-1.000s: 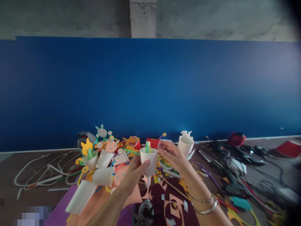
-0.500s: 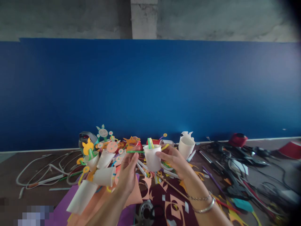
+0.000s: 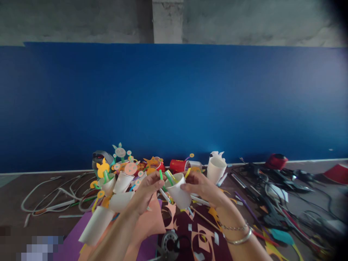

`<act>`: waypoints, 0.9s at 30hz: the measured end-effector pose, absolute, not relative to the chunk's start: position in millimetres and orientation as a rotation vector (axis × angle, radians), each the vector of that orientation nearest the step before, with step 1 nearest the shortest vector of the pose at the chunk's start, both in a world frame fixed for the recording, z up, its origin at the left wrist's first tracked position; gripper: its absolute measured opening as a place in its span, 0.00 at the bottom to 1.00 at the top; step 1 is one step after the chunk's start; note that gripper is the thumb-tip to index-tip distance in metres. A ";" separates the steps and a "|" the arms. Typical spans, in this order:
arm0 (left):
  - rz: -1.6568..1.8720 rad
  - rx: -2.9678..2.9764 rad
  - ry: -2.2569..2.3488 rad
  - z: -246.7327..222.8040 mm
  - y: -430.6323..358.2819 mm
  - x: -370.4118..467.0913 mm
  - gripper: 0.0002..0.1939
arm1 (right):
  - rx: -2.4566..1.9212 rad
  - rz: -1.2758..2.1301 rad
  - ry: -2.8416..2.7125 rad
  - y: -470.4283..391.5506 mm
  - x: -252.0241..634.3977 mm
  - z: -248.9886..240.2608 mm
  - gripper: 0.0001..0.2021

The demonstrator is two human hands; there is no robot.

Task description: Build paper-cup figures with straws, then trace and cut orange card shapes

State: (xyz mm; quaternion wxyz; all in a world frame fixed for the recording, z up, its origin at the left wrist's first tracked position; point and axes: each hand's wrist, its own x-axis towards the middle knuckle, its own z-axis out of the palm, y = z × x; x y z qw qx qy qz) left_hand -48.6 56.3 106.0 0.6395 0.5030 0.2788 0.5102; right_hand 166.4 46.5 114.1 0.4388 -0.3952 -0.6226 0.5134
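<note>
In the middle of the head view, a white paper cup point(image 3: 178, 195) is tilted to the left, its rim gripped by my right hand point(image 3: 202, 186). Green and yellow straws point(image 3: 170, 177) stick up out of the cup, and a yellow strip point(image 3: 188, 172) shows at its right side by my fingers. My left hand point(image 3: 148, 190) is closed at the cup's left side, its fingertips pinching a short green straw point(image 3: 161, 175) that points up. How that straw joins the cup is hidden by the fingers.
Several decorated white cups point(image 3: 121, 182) with paper faces crowd the left. A white cup point(image 3: 216, 168) stands behind my right hand. Paper scraps point(image 3: 202, 243), a tape roll point(image 3: 170, 242) and orange sheets lie in front. Glue gun point(image 3: 274, 214) and cables are at right.
The cup has tipped from upright toward the left and sits slightly lower. The green straw at my left hand has swung from sideways to pointing up.
</note>
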 end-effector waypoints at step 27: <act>1.091 0.970 0.672 83.0 44.2 -30.5 0.16 | -0.966 1.308 -1.474 41.4 168.3 127.8 0.20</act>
